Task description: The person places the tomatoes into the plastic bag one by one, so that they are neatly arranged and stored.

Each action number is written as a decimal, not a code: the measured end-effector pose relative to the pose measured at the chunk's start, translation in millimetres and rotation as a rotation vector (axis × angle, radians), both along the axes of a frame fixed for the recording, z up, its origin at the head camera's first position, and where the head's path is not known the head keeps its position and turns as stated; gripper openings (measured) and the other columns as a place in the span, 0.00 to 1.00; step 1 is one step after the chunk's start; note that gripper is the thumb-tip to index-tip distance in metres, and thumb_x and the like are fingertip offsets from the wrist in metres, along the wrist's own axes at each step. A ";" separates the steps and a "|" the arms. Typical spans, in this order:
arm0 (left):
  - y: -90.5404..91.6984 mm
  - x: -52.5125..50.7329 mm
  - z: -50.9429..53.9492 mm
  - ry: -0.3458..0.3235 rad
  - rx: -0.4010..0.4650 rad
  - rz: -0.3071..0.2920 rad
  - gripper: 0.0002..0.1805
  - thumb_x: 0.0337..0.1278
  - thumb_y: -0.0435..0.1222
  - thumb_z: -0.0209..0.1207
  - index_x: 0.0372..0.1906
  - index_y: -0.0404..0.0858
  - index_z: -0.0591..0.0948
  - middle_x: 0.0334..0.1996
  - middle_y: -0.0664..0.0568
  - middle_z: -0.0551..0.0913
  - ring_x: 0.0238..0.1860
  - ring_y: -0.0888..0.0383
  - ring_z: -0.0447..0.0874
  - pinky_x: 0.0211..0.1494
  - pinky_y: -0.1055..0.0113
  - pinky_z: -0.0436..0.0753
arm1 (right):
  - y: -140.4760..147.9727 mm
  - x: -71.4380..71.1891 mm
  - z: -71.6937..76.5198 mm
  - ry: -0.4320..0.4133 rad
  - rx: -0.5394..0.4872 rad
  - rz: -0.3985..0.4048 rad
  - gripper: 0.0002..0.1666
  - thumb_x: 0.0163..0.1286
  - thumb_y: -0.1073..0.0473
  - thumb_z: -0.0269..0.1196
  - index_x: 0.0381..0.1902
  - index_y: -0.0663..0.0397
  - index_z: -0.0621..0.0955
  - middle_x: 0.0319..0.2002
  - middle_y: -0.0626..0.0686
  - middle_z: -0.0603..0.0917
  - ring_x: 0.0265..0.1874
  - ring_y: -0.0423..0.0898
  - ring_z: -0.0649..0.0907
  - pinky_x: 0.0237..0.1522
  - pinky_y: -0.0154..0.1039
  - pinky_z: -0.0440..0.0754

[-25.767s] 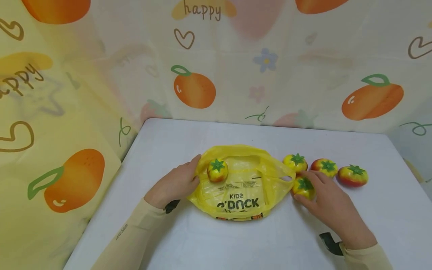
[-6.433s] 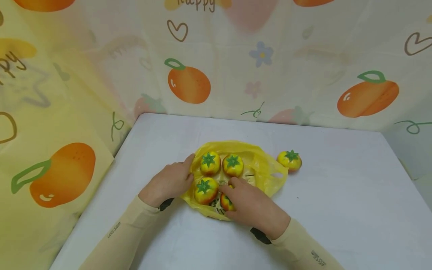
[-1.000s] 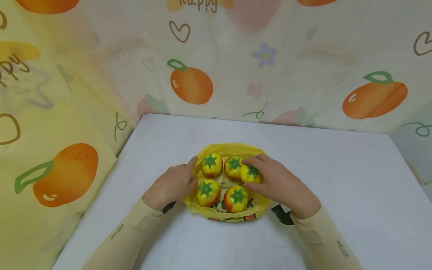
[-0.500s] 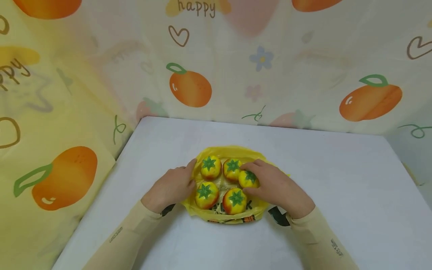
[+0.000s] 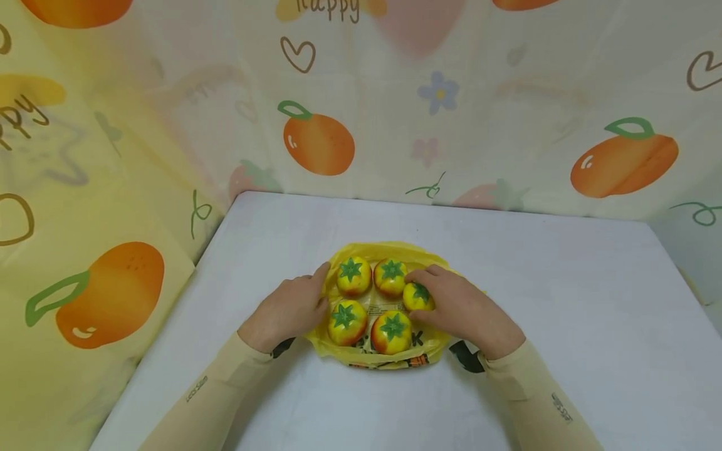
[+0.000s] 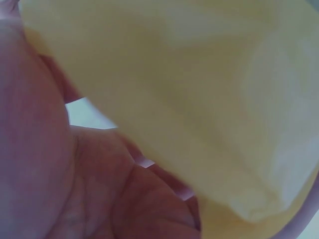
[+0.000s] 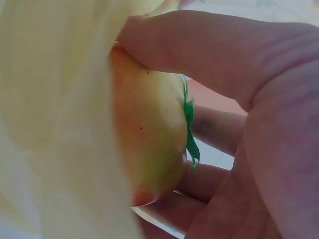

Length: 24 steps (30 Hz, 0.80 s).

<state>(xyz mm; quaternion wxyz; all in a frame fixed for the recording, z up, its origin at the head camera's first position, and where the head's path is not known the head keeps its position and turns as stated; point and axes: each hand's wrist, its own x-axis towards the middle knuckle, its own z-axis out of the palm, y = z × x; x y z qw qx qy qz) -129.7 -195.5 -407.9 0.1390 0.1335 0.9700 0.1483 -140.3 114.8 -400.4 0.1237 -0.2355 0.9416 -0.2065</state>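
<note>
A yellow plastic bag (image 5: 389, 359) lies on the table with its mouth spread wide. My left hand (image 5: 287, 311) holds its left rim; in the left wrist view the yellow plastic (image 6: 199, 99) covers part of the fingers. Several yellow-and-red tomatoes with green star-shaped tops, artificial in look, sit inside, among them one at the back left (image 5: 354, 275) and one at the front right (image 5: 391, 332). My right hand (image 5: 465, 308) grips another tomato (image 5: 417, 297) at the bag's right side. The right wrist view shows thumb and fingers round this tomato (image 7: 149, 129), with plastic hiding its lower part.
A white-covered table (image 5: 564, 313) extends around the bag. Behind it hangs a fruit-patterned cloth (image 5: 383, 125), and a yellowish one (image 5: 101, 207) stands along the left edge.
Earlier, one tomato lay in the bag and the others stood to its right. They have since gone in, the last in my right hand. Over the last second the hands barely move.
</note>
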 end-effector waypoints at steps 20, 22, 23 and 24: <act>0.5 -0.8 -1.1 -0.039 -0.005 0.015 0.38 0.76 0.37 0.50 0.85 0.31 0.58 0.59 0.34 0.86 0.39 0.52 0.82 0.52 0.51 0.86 | -8.3 2.0 -15.4 -0.057 0.022 -0.043 0.35 0.70 0.46 0.75 0.71 0.46 0.79 0.65 0.54 0.82 0.58 0.50 0.83 0.66 0.54 0.84; -0.5 -2.2 -1.8 -0.065 0.006 0.021 0.38 0.77 0.38 0.50 0.86 0.32 0.57 0.62 0.34 0.85 0.43 0.50 0.83 0.56 0.50 0.85 | -8.2 4.1 -16.5 -0.061 0.020 -0.053 0.37 0.70 0.46 0.75 0.73 0.47 0.78 0.69 0.55 0.80 0.62 0.52 0.82 0.68 0.55 0.83; -1.4 -2.7 -2.3 -0.078 0.009 0.026 0.39 0.78 0.40 0.50 0.86 0.32 0.56 0.64 0.34 0.84 0.47 0.49 0.85 0.59 0.49 0.85 | -7.2 5.7 -16.0 -0.058 0.015 -0.055 0.38 0.70 0.46 0.75 0.74 0.47 0.77 0.70 0.56 0.79 0.64 0.53 0.82 0.69 0.56 0.82; -2.8 -3.0 -2.9 -0.097 0.017 0.035 0.40 0.80 0.43 0.50 0.87 0.33 0.55 0.67 0.34 0.82 0.53 0.47 0.86 0.63 0.47 0.84 | -6.3 7.4 -15.3 -0.054 0.006 -0.064 0.40 0.70 0.46 0.75 0.75 0.47 0.77 0.72 0.56 0.78 0.66 0.54 0.81 0.71 0.57 0.81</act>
